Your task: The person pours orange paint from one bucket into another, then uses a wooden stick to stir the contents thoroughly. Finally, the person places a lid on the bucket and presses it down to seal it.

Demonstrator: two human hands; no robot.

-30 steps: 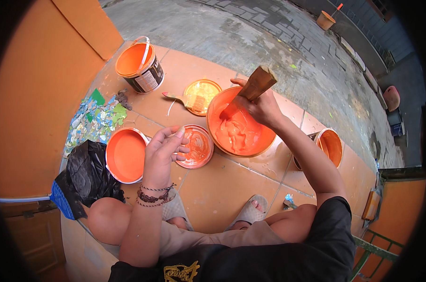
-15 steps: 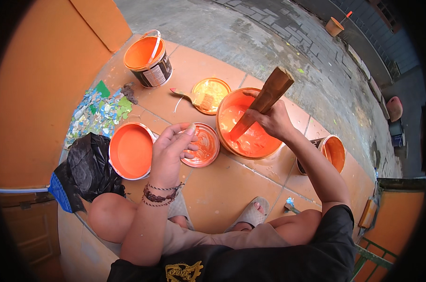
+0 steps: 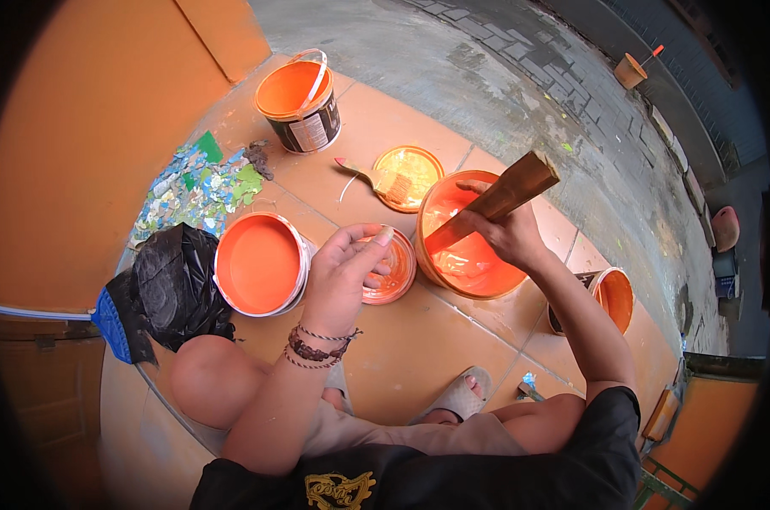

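Stick: in the tub, slanting from upper right down to lower left. Its lower end is coated orange; the tip sinks into the paint near the tub's left wall, depth not readable. Right hand clamped around the stick above the rim; part of the grip is hidden behind the wood.

Left hand: over the smeared lid, covering its left part. Fingers half curled, thumb tip close to the forefinger; cannot tell whether they meet.

Beyond the tub: yellow lid with the brush lying across its edge. Left: full pail, black bag, paint flakes. Farther up: handled pail. Right: another pail, partly behind the forearm. Small item by the right foot, hard to make out.

Versus half a second ago: stick leans flatter, tip shifted toward the tub's left wall; scene sits farther right in view. Left-hand pose about unchanged.
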